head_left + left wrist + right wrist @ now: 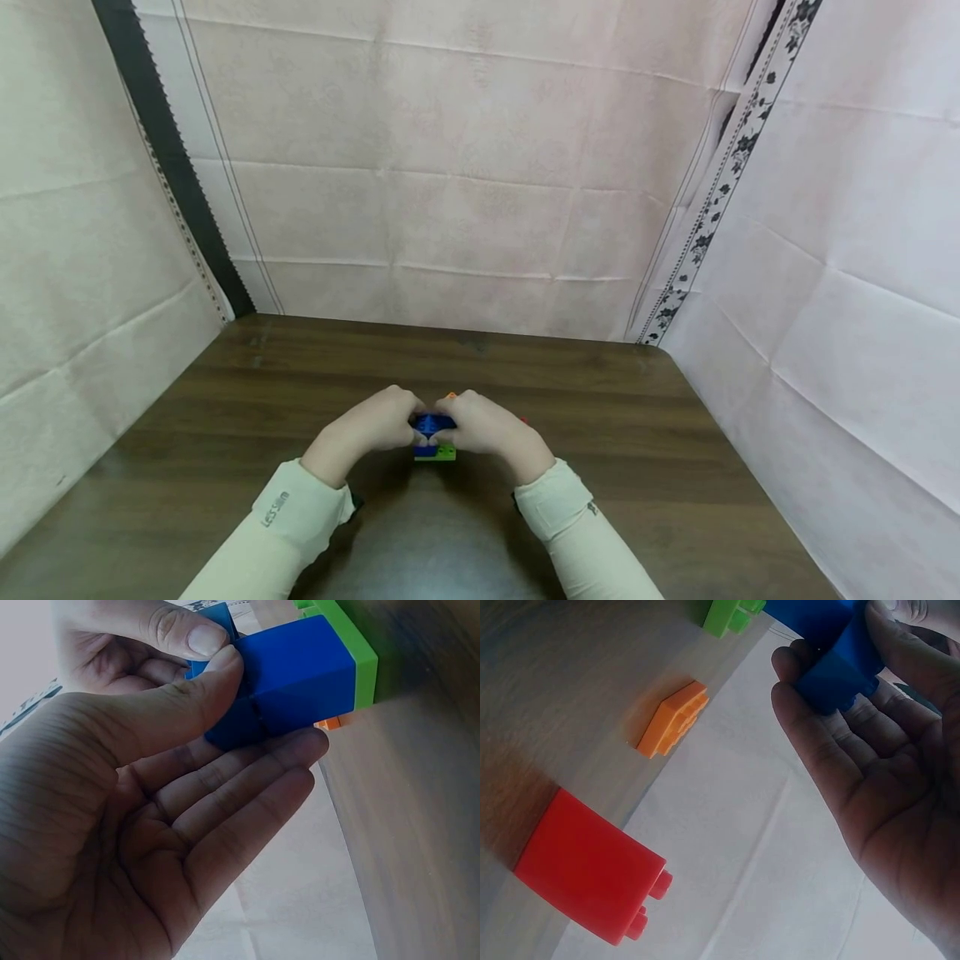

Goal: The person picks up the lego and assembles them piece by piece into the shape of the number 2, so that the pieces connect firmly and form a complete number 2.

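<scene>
Both hands meet over a small stack of toy building bricks near the middle of the table in the head view. At the bottom lies a green brick [447, 452], with a lower blue brick [307, 671] standing on it. An upper blue brick [841, 673] sits against the top of that one; whether they are fully joined I cannot tell. My left hand [381, 422] pinches the blue bricks near their seam, thumb on one side and fingers on the other. From the right, my right hand [480, 423] grips the upper blue brick between thumb and fingers.
To the right of the stack, an orange brick [671, 720] lies on the wooden table [600, 517]. A taller red brick [592, 866] stands farther right, mostly hidden by the right hand in the head view. Pale cloth [465, 167] hangs around the table's back and sides.
</scene>
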Demonstrator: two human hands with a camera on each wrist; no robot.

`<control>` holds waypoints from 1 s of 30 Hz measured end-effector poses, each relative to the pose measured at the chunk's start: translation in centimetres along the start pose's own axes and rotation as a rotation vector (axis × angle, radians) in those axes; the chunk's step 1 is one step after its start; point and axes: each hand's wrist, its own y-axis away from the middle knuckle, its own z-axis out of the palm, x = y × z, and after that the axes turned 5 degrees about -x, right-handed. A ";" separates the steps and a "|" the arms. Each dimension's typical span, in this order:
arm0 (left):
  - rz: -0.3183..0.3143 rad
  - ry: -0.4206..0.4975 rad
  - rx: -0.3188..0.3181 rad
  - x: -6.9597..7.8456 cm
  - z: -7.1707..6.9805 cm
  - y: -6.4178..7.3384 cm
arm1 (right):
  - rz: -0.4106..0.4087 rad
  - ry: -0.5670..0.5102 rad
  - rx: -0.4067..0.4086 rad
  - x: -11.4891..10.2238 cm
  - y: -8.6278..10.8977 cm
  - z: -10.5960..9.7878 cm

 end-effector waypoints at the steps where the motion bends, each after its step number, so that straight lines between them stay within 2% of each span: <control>1: 0.001 0.000 -0.001 0.0 0.0 0.0 | 0.000 -0.001 0.000 0.0 0.0 0.0; 16: -0.001 0.000 0.008 0.1 -0.1 0.2 | -0.022 -0.016 0.003 0.3 0.0 0.2; 30: -0.010 -0.007 -0.008 0.1 -0.1 0.0 | -0.058 -0.062 -0.031 0.8 0.1 -0.2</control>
